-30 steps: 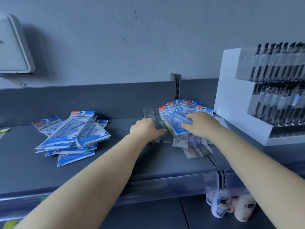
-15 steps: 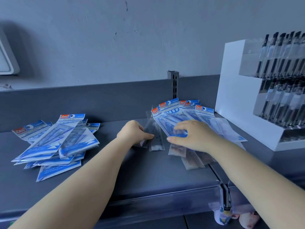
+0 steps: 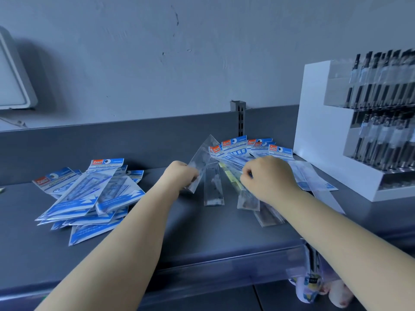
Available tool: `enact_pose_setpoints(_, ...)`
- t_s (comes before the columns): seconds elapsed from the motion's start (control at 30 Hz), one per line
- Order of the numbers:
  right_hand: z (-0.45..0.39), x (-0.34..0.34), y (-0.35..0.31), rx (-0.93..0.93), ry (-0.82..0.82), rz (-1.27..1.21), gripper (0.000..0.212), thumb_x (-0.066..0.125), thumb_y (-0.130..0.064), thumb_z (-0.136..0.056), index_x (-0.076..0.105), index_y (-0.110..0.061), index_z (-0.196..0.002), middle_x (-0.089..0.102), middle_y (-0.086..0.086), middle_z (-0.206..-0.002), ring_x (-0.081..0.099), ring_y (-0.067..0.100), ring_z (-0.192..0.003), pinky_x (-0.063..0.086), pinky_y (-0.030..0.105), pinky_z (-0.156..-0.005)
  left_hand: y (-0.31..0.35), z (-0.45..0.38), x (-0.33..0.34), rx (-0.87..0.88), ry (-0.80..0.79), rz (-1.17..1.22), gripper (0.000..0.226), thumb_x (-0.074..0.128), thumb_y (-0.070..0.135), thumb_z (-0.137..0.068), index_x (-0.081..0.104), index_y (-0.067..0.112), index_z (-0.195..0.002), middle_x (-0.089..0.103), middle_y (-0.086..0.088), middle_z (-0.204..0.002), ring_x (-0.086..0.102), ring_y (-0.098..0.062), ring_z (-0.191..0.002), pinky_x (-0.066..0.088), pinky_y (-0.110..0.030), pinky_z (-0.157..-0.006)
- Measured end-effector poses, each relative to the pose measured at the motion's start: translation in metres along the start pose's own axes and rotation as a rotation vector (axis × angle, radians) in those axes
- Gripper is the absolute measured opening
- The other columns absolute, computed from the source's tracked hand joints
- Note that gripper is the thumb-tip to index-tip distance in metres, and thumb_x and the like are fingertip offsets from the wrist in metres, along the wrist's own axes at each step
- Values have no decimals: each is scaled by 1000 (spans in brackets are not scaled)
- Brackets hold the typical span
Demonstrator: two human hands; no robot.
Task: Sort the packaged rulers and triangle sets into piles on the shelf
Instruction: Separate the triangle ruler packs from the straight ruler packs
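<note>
We are working at the mixed heap [image 3: 244,158] on the right part of the shelf [image 3: 202,234], where clear ruler sleeves are fanned out under blue-headed triangle-set packets. Our left hand [image 3: 182,176] is curling its fingers round one clear ruler sleeve [image 3: 199,164], which is tilting up with its long axis running from near-left to far-right, its far tip raised above the heap. Our right hand [image 3: 269,178] is resting on the heap with fingers curled in; whether it is pinching a packet we cannot tell. A second clear sleeve [image 3: 213,187] is lying flat between our hands, its long axis pointing almost straight away from us. The sorted pile of triangle sets [image 3: 89,198] is lying well apart to the left, so the left hand is the nearer one to it. We are judging that the held sleeve belongs in a ruler pile of its own rather than there.
</note>
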State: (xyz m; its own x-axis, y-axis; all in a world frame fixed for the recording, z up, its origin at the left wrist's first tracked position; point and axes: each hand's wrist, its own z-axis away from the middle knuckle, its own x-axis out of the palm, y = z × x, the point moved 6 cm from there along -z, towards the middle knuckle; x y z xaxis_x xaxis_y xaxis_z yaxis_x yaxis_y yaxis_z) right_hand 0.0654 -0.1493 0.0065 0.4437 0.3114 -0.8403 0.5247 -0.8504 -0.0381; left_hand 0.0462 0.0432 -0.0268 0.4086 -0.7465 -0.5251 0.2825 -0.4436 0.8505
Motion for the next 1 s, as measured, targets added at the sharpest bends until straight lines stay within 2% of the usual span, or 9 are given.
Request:
enact_pose_setpoints(0.07, 0, -8, 6, 72, 78, -56, 25, 45, -18, -87, 68, -9, -83, 65, 10, -77, 44, 24, -70, 28, 27, -53, 4, 7, -3, 7, 1, 61, 7, 49, 3, -78, 47, 10, -79, 47, -11, -80, 38, -23, -68, 23, -15, -44)
enact_pose_setpoints(0.17, 1, -19, 20, 193, 187, -219, 21, 50, -15, -87, 70, -10, -85, 68, 12, -81, 43, 24, -71, 33, 29, -59, 7, 19, -8, 12, -12, 194, 8, 48, 3, -79, 51, 11, -78, 53, -11, -79, 41, -25, -64, 28, -22, -51)
enact_pose_setpoints(0.27, 3, -26, 20, 191, 289, -306, 21, 51, -13, -88, 71, -10, -91, 69, 13, -79, 45, 27, -69, 40, 32, -63, 9, 33, -10, 10, -93, 380, 18, 48, -3, -86, 56, 12, -80, 64, -5, -69, 54, -19, -51, 37, -23, -50)
enact_pose_setpoints(0.4, 12, -52, -24, -80, 612, -327, 26, 47, -13, -80, 71, -8, -71, 65, 7, -56, 56, 29, -46, 44, 25, -45, 13, 52, -16, -10, -215, 677, 13, 52, -4, -90, 54, 9, -89, 68, -8, -70, 67, -13, -49, 54, -25, -49)
enact_pose_setpoints(0.5, 23, -57, -66, -275, 715, -279, 26, 47, -13, -79, 68, -11, -64, 61, 2, -52, 52, 25, -39, 43, 23, -35, 12, 60, -32, 23, -191, 809, 9, 50, -3, -90, 55, 3, -86, 69, -9, -66, 69, -17, -54, 57, -28, -57)
enact_pose_setpoints(0.63, 38, -48, -114, -593, 695, -305, 21, 56, -16, -83, 74, -8, -74, 73, 2, -73, 69, 19, -58, 52, 26, -45, 0, 67, -62, 30, -116, 943, 22, 44, -1, -93, 52, 3, -73, 59, -4, -44, 59, -12, -37, 51, -20, -39)
enact_pose_setpoints(0.73, 42, -37, -142, -742, 637, -287, 19, 59, -18, -81, 75, -8, -81, 75, 2, -83, 73, 14, -77, 57, 26, -58, -15, 69, -87, 67, -68, 941, 18, 46, 1, -94, 56, 6, -80, 62, -6, -59, 59, -12, -40, 52, -19, -43)
enact_pose_setpoints(0.87, 38, -30, -170, -810, 577, -280, 16, 60, -15, -80, 75, -8, -82, 75, 2, -85, 73, 14, -81, 58, 27, -63, -33, 71, -117, 139, 3, 885, 17, 51, 16, -96, 59, 3, -88, 65, -8, -64, 64, -17, -51, 58, -26, -56)
enact_pose_setpoints(1.0, 35, -23, -201, -829, 455, -299, 24, 68, -31, -75, 75, -9, -83, 75, 2, -89, 72, 16, -84, 59, 29, -76, -52, 74, -146, 152, 83, 801, 10, 59, 3, -90, 59, 3, -100, 65, -12, -79, 62, -21, -62, 58, -27, -52)
